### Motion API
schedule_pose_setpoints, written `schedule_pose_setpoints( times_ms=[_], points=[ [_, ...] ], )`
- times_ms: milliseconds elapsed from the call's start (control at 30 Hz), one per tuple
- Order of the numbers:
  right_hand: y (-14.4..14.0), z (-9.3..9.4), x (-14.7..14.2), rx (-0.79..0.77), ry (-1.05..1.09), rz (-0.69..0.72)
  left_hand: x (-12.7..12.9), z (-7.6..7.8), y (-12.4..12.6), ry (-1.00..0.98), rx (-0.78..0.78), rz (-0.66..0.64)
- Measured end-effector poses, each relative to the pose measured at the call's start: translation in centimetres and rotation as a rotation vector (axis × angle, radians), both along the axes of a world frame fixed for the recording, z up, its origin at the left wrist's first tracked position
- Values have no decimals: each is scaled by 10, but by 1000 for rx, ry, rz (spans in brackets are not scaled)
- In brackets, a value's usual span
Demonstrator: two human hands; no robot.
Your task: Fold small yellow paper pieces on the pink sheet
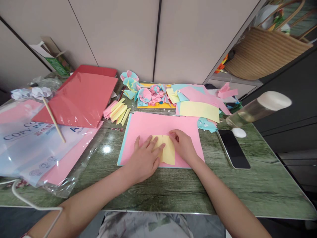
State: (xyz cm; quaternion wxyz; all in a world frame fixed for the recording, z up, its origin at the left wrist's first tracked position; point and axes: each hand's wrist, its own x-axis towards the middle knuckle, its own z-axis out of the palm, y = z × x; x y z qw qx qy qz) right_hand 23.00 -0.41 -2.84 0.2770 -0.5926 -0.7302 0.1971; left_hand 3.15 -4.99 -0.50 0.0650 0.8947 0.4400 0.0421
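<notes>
A: Yellow paper (166, 149), small, partly folded, pinned flat under both hands. Feather-light by the look of it, thin and limp, easy to crease, easy to tear at a fold.

B: Left hand (145, 158)?

A: Spread flat, palm down, fingers splayed over the near-left part of the sheet. Pressing, not gripping anything.

B: And the right hand (182, 145)?

A: Fingers curled down onto the top right edge, tips touching the paper. Pinching or just pressing, cannot tell from here.

B: Where best to take hold?

A: Probably at a free edge or corner, between thumb and fingertip; flat on the surface, hard to lift from the middle. Likely to slide a little too, paper on paper.

B: Underneath?

A: Pink sheet (158, 129), much bigger, spreading out beyond both hands, with a blue sheet (123, 145) peeking out just left of the left hand.

B: Look of the yellow one?

A: Pale, matte, straight lower edge just by the left fingertips, a fold line near the top between the two hands. Clean, no print visible.

B: Around the hands?

A: Phone (233, 148) well to the right of the right hand, face up, dark. Folded strips (119, 112) ahead of the left hand. Paper flowers (146, 92) farther ahead. Red pack (79, 97) far off to the left.
</notes>
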Motion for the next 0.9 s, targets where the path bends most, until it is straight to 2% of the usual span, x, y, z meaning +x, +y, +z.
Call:
schedule_pose_setpoints(
  times_ms=[900],
  points=[
    [-1,1,0,12,-9,1,4,-3,-2,25,18,34]
  ],
)
